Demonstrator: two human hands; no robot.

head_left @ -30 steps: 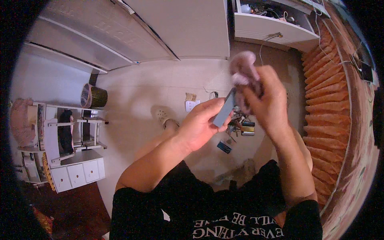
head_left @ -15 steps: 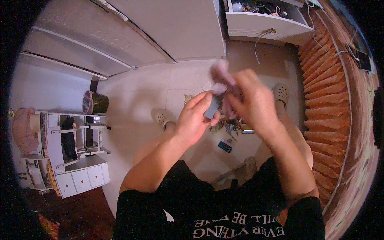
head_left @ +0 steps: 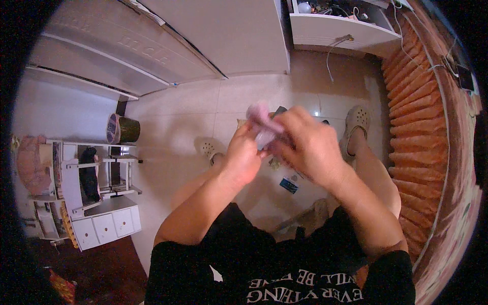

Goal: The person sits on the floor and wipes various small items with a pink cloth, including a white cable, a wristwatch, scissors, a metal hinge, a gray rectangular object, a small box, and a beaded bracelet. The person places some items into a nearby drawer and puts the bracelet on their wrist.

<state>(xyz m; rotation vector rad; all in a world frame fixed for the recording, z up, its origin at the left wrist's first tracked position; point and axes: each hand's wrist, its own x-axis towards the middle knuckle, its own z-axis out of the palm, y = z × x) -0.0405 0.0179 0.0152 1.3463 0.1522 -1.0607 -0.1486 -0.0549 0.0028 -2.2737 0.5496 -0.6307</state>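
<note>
My right hand point(head_left: 314, 147) is closed around a pinkish-purple cloth point(head_left: 260, 114), smeared by motion. The cloth lies against my left hand point(head_left: 243, 158), whose fingers are curled round a small flat grey piece. Cloth and right hand now mostly cover that piece, so its kind cannot be made out. Both hands meet in front of me, above the floor. Below them lie a small blue packet point(head_left: 288, 185) and some small items, largely hidden by my right hand.
An open white drawer point(head_left: 343, 33) full of small items is at the far right, a cable hanging from it. An orange pleated curtain point(head_left: 419, 137) runs along the right. A basket point(head_left: 129, 130) and a white drawer unit point(head_left: 104, 229) stand left. My feet wear clogs point(head_left: 358, 119).
My right hand has come down and left with the cloth, over the grey piece in my left hand. The piece, visible earlier, is now mostly covered.
</note>
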